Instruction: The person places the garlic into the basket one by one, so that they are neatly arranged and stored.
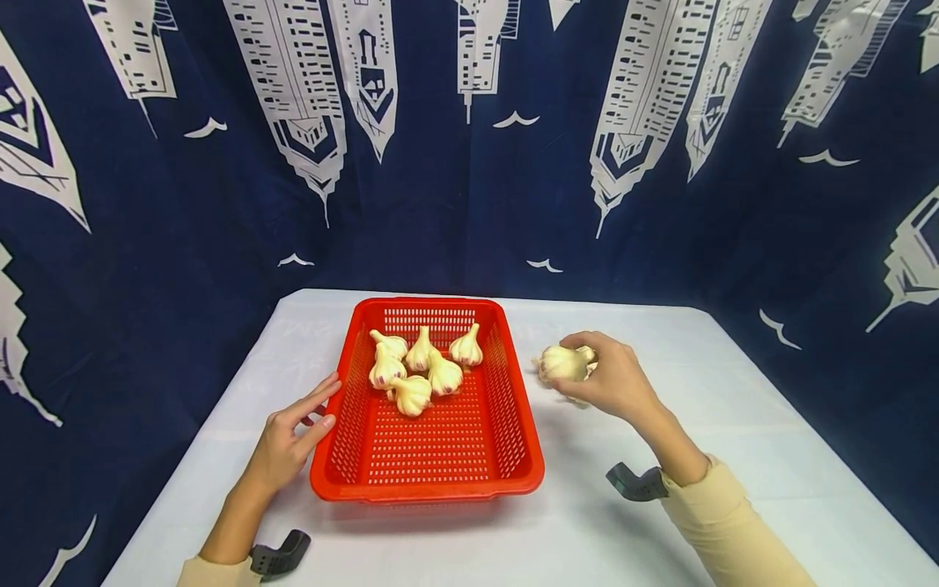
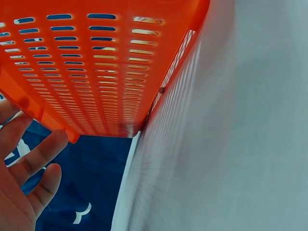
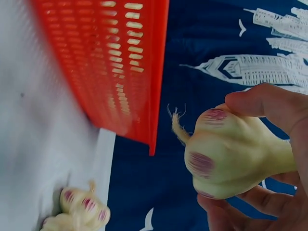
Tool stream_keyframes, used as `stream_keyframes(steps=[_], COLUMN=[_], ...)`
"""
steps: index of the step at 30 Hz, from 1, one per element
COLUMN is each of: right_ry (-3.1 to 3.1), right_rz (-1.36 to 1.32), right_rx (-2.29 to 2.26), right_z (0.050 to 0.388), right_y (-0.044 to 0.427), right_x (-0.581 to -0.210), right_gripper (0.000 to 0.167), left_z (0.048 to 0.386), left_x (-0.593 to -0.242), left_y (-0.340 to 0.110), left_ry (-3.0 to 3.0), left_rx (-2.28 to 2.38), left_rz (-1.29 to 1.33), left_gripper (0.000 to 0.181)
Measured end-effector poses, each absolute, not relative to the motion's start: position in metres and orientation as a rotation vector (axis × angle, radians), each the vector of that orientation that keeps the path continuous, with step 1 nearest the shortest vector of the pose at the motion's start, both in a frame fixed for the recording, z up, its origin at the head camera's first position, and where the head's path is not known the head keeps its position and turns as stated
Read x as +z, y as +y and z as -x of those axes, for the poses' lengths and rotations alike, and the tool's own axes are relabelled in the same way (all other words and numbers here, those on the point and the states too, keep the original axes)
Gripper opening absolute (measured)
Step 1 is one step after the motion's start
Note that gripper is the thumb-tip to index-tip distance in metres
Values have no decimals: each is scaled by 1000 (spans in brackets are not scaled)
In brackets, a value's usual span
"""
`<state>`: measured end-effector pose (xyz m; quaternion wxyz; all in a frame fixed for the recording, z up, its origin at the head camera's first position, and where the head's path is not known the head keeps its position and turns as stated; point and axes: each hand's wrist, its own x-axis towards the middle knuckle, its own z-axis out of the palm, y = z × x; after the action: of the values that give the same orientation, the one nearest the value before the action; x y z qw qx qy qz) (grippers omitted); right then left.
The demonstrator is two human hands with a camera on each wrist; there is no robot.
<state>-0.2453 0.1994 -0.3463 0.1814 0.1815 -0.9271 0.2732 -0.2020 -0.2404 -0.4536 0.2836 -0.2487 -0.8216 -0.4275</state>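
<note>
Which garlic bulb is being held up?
The garlic bulb in the right hand's grip, beside the red basket; the other visible bulbs rest in the basket or on the table.

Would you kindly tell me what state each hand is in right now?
Left hand: open, touching the red basket.
Right hand: holding a garlic bulb.

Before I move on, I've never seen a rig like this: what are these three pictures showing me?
There is no robot, just a person's two bare hands. The wide picture comes from a camera worn on the head; the other two come from cameras on the left and right wrists. On the white table stands a red perforated basket with six garlic bulbs in it. The left hand touches the basket's left rim. The right hand holds another garlic bulb, and more garlic lies on the table to the basket's right.
</note>
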Motion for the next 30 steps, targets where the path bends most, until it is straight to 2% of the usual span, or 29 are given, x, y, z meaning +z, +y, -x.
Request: stream_keyframes(steps=[20, 25, 30], right_ry=[-2626, -2692, -2770], right_rz=[-689, -733, -797], right_rx=[891, 907, 872], right_z=[260, 268, 285], right_y=[136, 117, 98], right_x=[-322, -316, -316], right_gripper=[53, 51, 43], left_z=[202, 203, 204], left_x=[-455, -455, -456], left_y=[-242, -242, -242], left_ry=[-2223, -2216, -2206], left_rx=[-1113, -1117, -1125], left_rz=[652, 665, 667], left_gripper=[47, 47, 47])
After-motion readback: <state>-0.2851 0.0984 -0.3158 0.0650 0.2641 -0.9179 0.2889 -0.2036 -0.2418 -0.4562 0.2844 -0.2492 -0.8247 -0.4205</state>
